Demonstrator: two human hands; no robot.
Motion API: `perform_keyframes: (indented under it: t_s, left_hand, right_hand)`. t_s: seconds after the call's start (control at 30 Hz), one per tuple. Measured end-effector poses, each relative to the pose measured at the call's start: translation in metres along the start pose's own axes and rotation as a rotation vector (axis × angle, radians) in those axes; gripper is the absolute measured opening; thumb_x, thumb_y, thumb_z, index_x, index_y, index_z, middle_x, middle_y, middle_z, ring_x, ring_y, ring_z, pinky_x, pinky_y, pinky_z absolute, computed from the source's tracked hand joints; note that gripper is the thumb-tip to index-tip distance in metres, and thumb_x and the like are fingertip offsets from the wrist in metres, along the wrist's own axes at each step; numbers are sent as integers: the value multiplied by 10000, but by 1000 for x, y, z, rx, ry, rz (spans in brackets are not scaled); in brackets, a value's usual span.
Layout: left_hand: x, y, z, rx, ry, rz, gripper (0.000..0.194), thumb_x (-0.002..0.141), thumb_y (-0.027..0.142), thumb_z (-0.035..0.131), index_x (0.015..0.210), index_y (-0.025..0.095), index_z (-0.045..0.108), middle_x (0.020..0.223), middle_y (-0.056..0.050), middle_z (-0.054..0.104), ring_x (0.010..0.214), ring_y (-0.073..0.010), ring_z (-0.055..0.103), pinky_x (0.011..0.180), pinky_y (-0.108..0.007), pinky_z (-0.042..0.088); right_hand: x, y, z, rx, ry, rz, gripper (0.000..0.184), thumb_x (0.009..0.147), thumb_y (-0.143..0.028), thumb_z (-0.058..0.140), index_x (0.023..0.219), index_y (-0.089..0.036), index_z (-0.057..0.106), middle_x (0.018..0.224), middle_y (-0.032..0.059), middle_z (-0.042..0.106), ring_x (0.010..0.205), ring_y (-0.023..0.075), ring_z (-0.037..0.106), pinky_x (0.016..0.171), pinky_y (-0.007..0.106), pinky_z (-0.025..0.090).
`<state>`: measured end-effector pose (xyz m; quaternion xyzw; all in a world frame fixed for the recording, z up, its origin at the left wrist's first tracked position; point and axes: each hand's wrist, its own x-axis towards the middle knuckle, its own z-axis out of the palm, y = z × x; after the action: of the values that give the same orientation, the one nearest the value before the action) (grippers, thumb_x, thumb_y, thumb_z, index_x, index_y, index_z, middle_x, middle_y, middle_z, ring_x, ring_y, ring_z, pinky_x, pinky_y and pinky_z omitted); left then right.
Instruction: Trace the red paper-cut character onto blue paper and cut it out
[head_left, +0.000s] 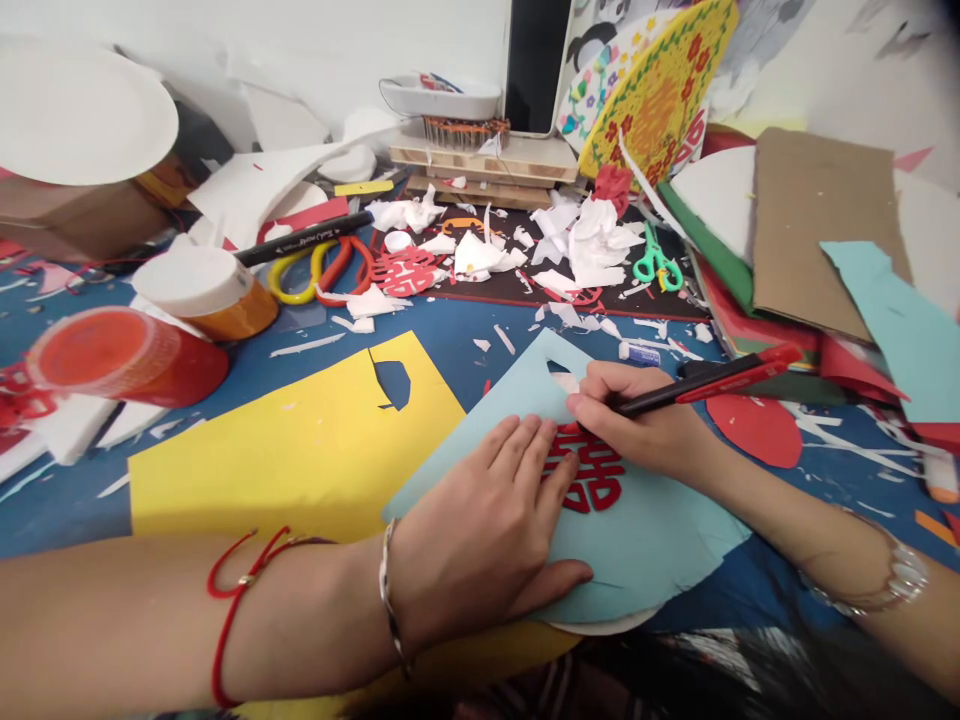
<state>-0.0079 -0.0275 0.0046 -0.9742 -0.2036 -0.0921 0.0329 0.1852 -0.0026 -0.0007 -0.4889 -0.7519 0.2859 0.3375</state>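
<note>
My right hand (637, 420) is closed around a black marker with a red end (712, 382), its tip side down by the top of a red paper cut-out (592, 475). That cut-out lies on a light blue paper sheet (645, 550) with a small hole near its far corner. My left hand (495, 530) lies flat over the sheet, fingers stretched out, the fingertips touching the cut-out's left side and hiding part of it. Beneath and to the left is a yellow paper sheet (277, 450) with a hole cut in it.
A red paint jar (127, 355) and a white-lidded jar (206, 290) stand at the left. Yellow and red scissors handles (322, 272), green scissors (658, 260) and white paper scraps (600, 245) lie behind. Brown cardboard (825, 220) leans on stacked paper at the right.
</note>
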Motion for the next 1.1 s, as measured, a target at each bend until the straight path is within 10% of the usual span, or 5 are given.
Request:
perform_keyframes:
  t_s: [1.1]
  left_hand:
    - [0, 1, -3, -30, -22, -17, 626, 862, 512, 416, 1215, 11, 542, 1269, -260, 500, 1178, -358, 489, 972, -437, 423]
  right_hand:
    - [-2, -3, -12, -193, -38, -63, 308, 733, -72, 464, 542, -193, 255, 492, -67, 281, 453, 63, 268, 404, 205, 229]
